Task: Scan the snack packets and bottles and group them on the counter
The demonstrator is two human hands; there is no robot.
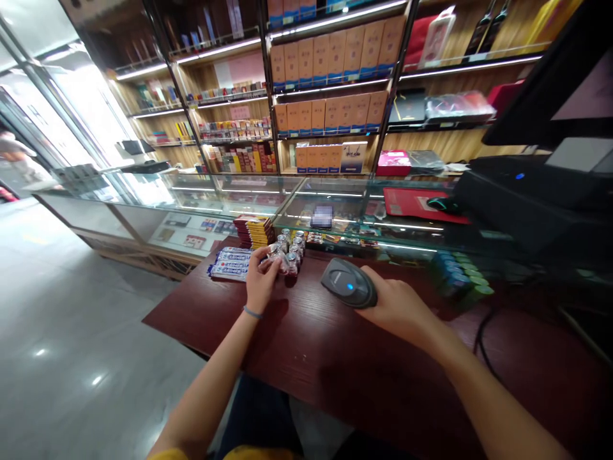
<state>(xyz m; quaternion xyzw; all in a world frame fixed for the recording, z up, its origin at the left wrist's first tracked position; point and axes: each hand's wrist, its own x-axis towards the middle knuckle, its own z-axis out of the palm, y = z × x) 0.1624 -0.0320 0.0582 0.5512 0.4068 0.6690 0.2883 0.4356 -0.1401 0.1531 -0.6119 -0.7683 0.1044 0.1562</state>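
Note:
My right hand (393, 299) is wrapped round the handle of a dark grey barcode scanner (345, 279). A blue light glows on the scanner, which is held above the table with its head to the left. At the table's far side, my left hand (260, 281) has its thumb and fingers closed on a small bottle (276, 254). More small silver-capped bottles (297, 243) stand in a cluster just beyond those fingers. Left of that hand lie blue-and-white packets (230, 264) in a row. Stacked red and yellow boxes (253, 230) stand behind them.
The dark red wooden table (287, 338) meets a glass display counter (230, 191). Green and blue cans (460, 275) stand at the right, near a black cable (481, 345). A black monitor (536, 83) overhangs the right side. A mouse (443, 204) rests on a red mat (407, 201).

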